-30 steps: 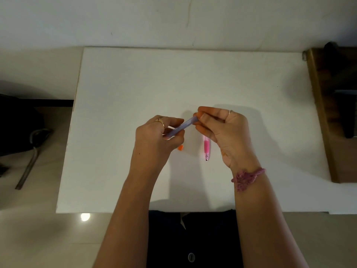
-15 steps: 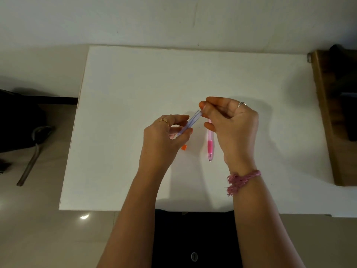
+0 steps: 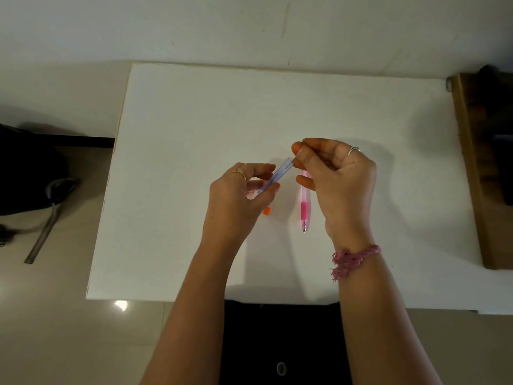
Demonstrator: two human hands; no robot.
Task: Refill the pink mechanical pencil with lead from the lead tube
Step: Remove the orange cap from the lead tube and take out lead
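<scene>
honestly the trick here is patience. the left hand [image 3: 238, 195] grips the lead tube [image 3: 274, 176] tilted up toward the right, and the right hand [image 3: 336, 173] pinches right at its open end, looks like it's teasing out a lead, though the lead itself is too thin for me to make out. the pink mechanical pencil [image 3: 304, 207] lies on the white tabletop [image 3: 194, 120] just under the right hand, tip toward the person, with a little orange cap [image 3: 267, 211] beside the left hand. i'd pull straight along the tube, light pinch, no bending or it'll snap.
</scene>
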